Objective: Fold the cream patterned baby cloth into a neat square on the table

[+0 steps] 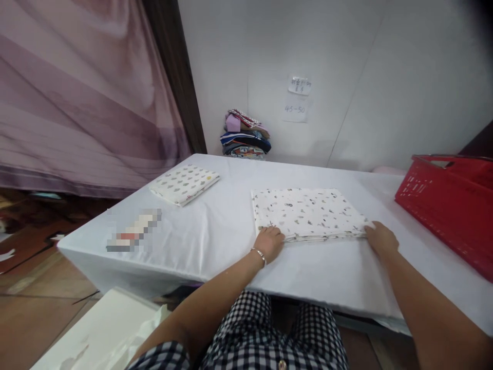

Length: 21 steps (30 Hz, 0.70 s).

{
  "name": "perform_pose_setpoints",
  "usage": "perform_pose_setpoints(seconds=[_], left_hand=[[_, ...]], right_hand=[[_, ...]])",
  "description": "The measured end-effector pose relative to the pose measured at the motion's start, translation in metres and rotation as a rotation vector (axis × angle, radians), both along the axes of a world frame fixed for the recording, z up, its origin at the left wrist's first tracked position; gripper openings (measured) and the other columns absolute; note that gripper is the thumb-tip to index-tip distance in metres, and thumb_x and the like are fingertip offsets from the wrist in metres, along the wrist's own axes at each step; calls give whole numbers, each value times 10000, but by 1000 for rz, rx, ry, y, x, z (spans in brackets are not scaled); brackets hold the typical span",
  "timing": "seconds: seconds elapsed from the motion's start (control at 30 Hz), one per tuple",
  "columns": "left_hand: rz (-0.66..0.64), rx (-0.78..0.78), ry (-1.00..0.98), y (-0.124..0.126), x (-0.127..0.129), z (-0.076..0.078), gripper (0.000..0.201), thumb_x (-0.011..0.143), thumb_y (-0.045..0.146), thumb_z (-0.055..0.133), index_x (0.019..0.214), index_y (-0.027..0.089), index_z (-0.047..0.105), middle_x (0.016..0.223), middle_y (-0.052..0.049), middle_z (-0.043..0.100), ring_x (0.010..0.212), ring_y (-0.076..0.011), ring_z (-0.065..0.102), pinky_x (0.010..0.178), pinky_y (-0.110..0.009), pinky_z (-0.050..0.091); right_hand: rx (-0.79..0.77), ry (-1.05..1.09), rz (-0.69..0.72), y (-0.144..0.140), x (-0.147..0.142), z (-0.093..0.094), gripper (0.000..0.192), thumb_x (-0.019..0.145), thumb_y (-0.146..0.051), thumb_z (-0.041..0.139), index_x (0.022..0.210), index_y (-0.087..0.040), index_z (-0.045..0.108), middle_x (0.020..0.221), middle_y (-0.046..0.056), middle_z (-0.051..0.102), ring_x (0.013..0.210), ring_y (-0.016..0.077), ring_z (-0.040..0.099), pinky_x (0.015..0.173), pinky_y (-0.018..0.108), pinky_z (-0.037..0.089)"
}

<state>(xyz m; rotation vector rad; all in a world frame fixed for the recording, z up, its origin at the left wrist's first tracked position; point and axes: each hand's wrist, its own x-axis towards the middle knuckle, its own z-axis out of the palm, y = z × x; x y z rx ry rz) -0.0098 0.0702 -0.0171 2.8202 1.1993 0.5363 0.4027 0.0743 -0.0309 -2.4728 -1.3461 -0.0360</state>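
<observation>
Left hand [269,241] curls closed on the near-left corner of the folded printed cloth [306,211]; right hand [381,239] pinches its near-right corner. The cloth lies flat mid-table [215,231]. Red basket [450,205] at three o'clock, another folded cloth [184,184] at ten.

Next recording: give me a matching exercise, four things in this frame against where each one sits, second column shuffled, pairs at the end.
Things:
1. red basket
2. stack of clothes
3. folded cloth with small prints
4. second folded cloth

Places:
A. far left part of the table
B. against the wall at the table's far edge
C. right edge of the table
D. between the left hand and the right hand

Pairs: 1-C, 2-B, 3-D, 4-A
</observation>
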Motion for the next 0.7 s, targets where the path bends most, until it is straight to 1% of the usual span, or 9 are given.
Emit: perform_pose_setpoints(seconds=[0.1, 0.13, 0.2, 0.27, 0.33, 0.4, 0.5, 0.6, 0.7], left_hand=[[27, -9, -220, -5, -26, -3, 157, 823, 279, 508, 874, 197, 632, 928, -63, 612, 905, -194, 529, 812, -354, 398], [77, -25, -313, -5, -37, -5, 162, 822, 282, 506, 875, 196, 632, 936, -61, 616, 897, -186, 539, 806, -340, 410], [251, -112, -504, -4, -55, -6, 165, 807, 278, 509, 880, 194, 630, 924, -49, 627, 822, -161, 568, 754, -302, 442], [430, -278, -651, -3, -65, -6, 162, 780, 281, 522, 865, 194, 630, 839, -21, 645, 696, -132, 583, 666, -261, 459], [534, -464, -727, -3, -66, -2, 147, 760, 285, 531, 813, 193, 633, 716, 10, 644, 591, -114, 574, 593, -234, 452], [565, -592, -755, -6, -62, 3, 135, 749, 281, 536, 761, 184, 630, 627, 27, 626, 530, -103, 563, 560, -219, 443], [590, -652, -764, -11, -54, 9, 111, 738, 262, 553, 710, 171, 611, 601, 31, 616, 467, -84, 541, 529, -207, 432], [602, -663, -789, -13, -52, 9, 72, 724, 236, 574, 712, 170, 599, 633, 29, 623, 462, -76, 543, 509, -198, 427], [600, -693, -831, -11, -53, 4, 51, 713, 217, 585, 722, 168, 598, 629, 31, 614, 475, -76, 547, 506, -193, 428]], right_hand=[[55, -101, 14, -6, -18, 1, 456, 810, -333, 422, 1209, -129, 506, 1187, 196, 528, 1074, 339, 489, 823, 468, 406], [120, -133, 72, -7, -28, 1, 437, 818, -325, 412, 1196, -131, 515, 1203, 183, 521, 1106, 324, 466, 871, 462, 383], [280, -118, 253, -10, -54, 0, 371, 830, -318, 400, 1106, -142, 574, 1151, 157, 563, 1093, 279, 478, 924, 423, 359], [405, 15, 473, -12, -92, 1, 308, 835, -328, 410, 983, -163, 624, 1032, 123, 621, 1001, 233, 535, 910, 378, 385], [471, 169, 673, -15, -140, 5, 269, 841, -341, 435, 915, -181, 637, 961, 89, 642, 931, 212, 562, 867, 371, 419], [489, 284, 874, -18, -192, 13, 232, 845, -354, 474, 921, -205, 636, 944, 66, 643, 914, 200, 563, 831, 361, 437], [412, 315, 1130, -20, -257, 23, 181, 851, -332, 504, 926, -232, 636, 917, 52, 641, 872, 197, 557, 794, 370, 430], [341, 270, 1187, -18, -293, 24, 154, 833, -317, 541, 904, -222, 639, 890, 55, 631, 844, 199, 541, 759, 359, 415], [283, 275, 1141, -13, -306, 17, 116, 827, -275, 549, 830, -201, 638, 829, 45, 612, 816, 185, 526, 734, 325, 402]])
